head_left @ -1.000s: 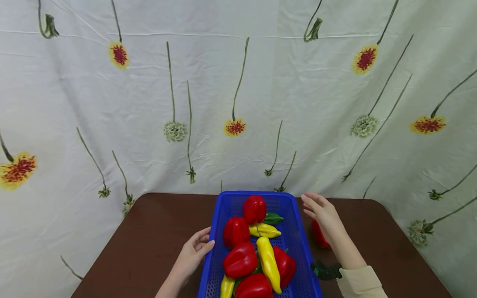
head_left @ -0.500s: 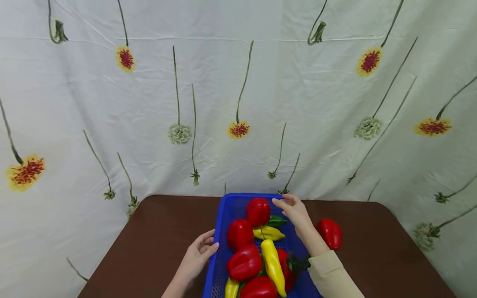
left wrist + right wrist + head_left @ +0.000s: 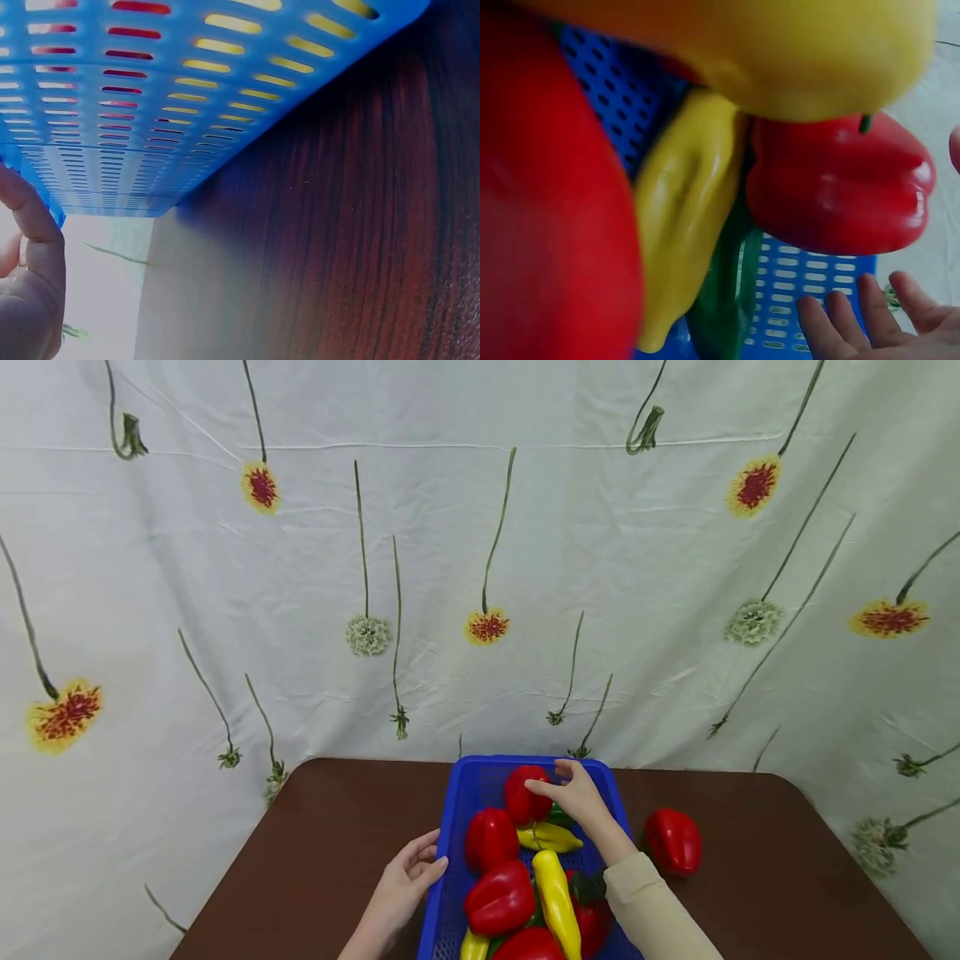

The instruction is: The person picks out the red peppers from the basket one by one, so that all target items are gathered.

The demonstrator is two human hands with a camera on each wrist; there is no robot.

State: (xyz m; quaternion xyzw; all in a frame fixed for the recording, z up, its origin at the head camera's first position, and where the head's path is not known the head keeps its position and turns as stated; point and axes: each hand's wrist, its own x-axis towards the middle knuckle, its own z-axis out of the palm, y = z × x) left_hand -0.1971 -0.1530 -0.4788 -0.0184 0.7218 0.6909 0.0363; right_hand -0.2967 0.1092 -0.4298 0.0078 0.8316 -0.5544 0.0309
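A blue perforated plastic basket (image 3: 448, 827) holds several red bell peppers, long yellow peppers (image 3: 557, 902) and a green pepper (image 3: 727, 300). My left hand (image 3: 397, 893) grips the basket's left rim, thumb on top; in the left wrist view its curled fingers (image 3: 34, 225) are beside the basket wall. Over the far end, my right hand (image 3: 581, 797) reaches round the farthest red bell pepper (image 3: 517, 797) with thumb and fingers spread. The right wrist view shows this pepper (image 3: 840, 187) between the extended fingers (image 3: 877, 311) below and a fingertip at the right edge.
Another red bell pepper (image 3: 673, 842) lies on the dark brown table (image 3: 330, 835), right of the basket. A short yellow pepper (image 3: 551, 837) sits just in front of the farthest red one. Behind the table hangs a pale flower-printed cloth (image 3: 435, 568).
My right hand has moved left from beside the basket, over its right rim, to the farthest red bell pepper. The left hand has stayed on the rim. The view has shifted slightly.
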